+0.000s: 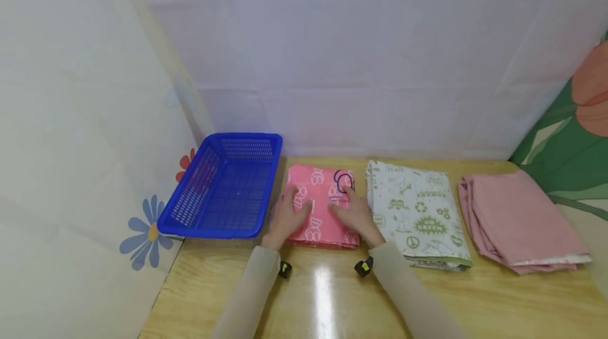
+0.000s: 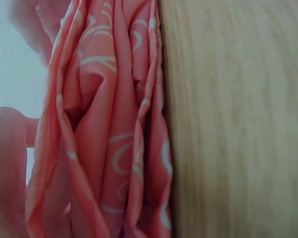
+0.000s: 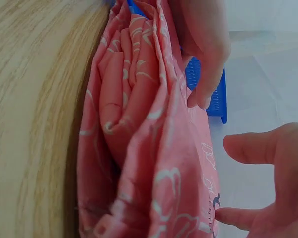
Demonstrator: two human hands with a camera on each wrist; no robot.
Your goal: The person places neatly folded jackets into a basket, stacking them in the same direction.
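Observation:
A folded pink cloth [image 1: 317, 223] with white cartoon figures and a dark ring-shaped print lies flat on the table. My left hand [image 1: 286, 218] rests along its left edge, thumb and fingers spread over the top. On the right edge, my right hand [image 1: 355, 216] lies the same way, its thumb pointing inward. Both wrist views look at the near side of the cloth [image 2: 102, 119], where several loose layers show. In the right wrist view the right hand [image 3: 268, 181] has thumb and finger apart, one fingertip at the printed top face; the left hand [image 3: 206, 44] is beyond.
A blue plastic basket [image 1: 214, 233] stands to the left of the pink cloth. To the right lie a folded white cloth with green print [image 1: 418, 212] and a folded plain pink cloth [image 1: 522, 217]. Fabric backdrops hang behind and at both sides of the wooden table [image 1: 204, 286].

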